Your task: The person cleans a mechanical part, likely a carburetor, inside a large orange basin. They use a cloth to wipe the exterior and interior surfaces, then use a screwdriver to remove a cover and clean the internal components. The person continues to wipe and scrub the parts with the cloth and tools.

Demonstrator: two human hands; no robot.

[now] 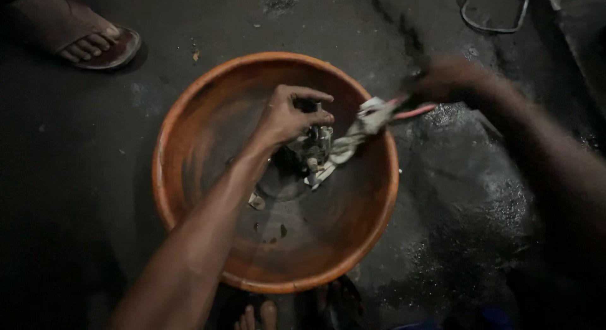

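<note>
A metal part [314, 142] is gripped by the left hand [287, 118] over the bowl [189, 115]; a rag [366, 122] is clutched by the blurred right hand [445, 77].

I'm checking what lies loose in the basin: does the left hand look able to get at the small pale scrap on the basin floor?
Probably yes. The left hand grips the metal part just above the pale scrap, with nothing lying between; it would have to let go first.

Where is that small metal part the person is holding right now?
The metal part is in the left hand, over the middle of the orange basin, with a pale rag just to its right.
</note>
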